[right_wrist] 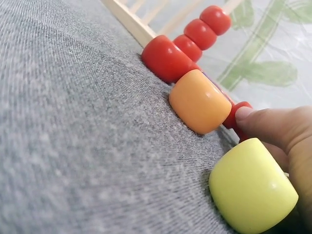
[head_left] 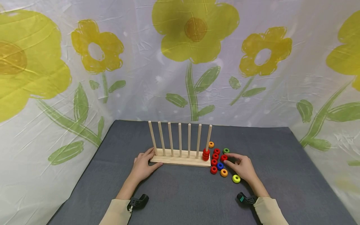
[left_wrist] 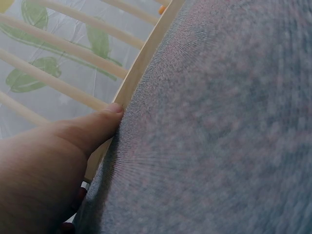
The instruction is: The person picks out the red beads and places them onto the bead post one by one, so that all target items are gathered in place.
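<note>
A wooden peg rack (head_left: 180,161) with several upright pegs stands on the table. My left hand (head_left: 142,167) holds its left end, thumb along the front edge of the base and fingers behind. In the left wrist view the thumb (left_wrist: 105,119) presses the base. Three red beads (head_left: 206,154) are stacked on the rightmost peg. Right of the rack, my right hand (head_left: 242,167) pinches a red bead (head_left: 223,158) between thumb and fingers, low among loose beads. The right wrist view shows this red bead (right_wrist: 239,117) partly hidden behind the thumb.
Loose beads lie right of the rack: several red beads (head_left: 213,170), a blue bead (head_left: 220,166), a green bead (head_left: 226,150), a yellow bead (head_left: 236,178) and two orange beads (head_left: 223,172). A dark cloth (head_left: 182,193) covers the table; a flowered curtain (head_left: 135,78) hangs behind.
</note>
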Motion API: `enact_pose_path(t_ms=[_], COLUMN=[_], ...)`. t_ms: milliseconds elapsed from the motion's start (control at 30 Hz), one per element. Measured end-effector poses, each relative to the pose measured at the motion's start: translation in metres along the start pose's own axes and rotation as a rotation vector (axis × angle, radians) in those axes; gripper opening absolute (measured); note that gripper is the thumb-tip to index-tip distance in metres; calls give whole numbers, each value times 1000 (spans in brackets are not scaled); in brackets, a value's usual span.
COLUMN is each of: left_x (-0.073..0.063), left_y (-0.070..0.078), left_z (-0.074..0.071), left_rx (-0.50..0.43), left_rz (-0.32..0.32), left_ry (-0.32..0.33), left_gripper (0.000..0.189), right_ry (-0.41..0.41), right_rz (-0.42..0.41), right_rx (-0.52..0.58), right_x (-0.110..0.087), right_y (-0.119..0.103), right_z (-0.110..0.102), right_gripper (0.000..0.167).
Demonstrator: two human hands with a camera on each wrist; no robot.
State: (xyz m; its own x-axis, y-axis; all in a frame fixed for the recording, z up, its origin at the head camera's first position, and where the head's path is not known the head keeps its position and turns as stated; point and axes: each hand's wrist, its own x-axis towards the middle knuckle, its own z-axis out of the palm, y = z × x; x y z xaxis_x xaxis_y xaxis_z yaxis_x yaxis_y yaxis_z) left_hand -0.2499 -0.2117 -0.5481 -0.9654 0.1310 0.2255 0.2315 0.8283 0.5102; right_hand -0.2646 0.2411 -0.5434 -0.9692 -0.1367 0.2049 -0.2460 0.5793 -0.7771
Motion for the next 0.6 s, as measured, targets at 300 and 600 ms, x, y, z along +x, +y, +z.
enact_pose_path(t_ms=[300,600], left_x=[-1,-2], left_y=[0,1], left_z=[1,-1], left_rx=[-7,8], left_rz=[16,19], left_ry=[18,16], left_gripper=[80,80], right_ry=[4,-10], right_rz=[-31,-40], right_rx=[27,53], right_x=[-1,1], right_y=[-1,-4], right_z=[-2,-3], right_gripper=[36,37])
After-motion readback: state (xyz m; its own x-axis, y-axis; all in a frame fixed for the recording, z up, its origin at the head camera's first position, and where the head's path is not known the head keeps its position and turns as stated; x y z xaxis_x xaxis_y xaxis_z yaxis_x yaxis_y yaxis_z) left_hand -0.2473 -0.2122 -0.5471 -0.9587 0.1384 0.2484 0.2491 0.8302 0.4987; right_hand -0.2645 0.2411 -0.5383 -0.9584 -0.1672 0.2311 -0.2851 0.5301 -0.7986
